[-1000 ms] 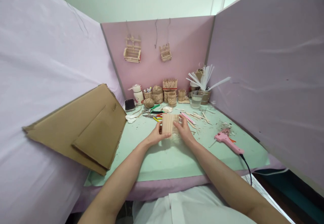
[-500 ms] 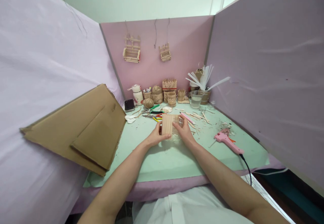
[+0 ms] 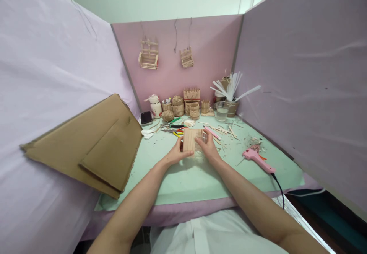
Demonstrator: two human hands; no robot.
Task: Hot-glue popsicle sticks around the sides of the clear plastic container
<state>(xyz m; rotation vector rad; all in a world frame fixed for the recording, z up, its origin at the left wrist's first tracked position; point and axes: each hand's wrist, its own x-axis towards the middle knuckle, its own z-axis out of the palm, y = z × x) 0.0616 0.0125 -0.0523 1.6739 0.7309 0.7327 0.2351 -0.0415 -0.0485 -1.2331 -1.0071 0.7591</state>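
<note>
While the pink glue gun (image 3: 259, 160) lies on the tabletop (image 3: 186, 191), the wooden-strip piece (image 3: 189, 140) is well to its left, between both hands, strips running crosswise to the line joining them. The left hand (image 3: 177, 153) has its fingers gripping the strips' outer edge; the right hand (image 3: 210, 150), nearer the glue gun, has its fingers around the piece's see-through part (image 3: 198, 152).

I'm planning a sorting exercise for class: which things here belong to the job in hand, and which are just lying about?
In the job:
wooden piece, held by left hand and right hand
sticks, probably
glue gun, probably

Seemingly just about:
bottle
cardboard
twine ball
</note>
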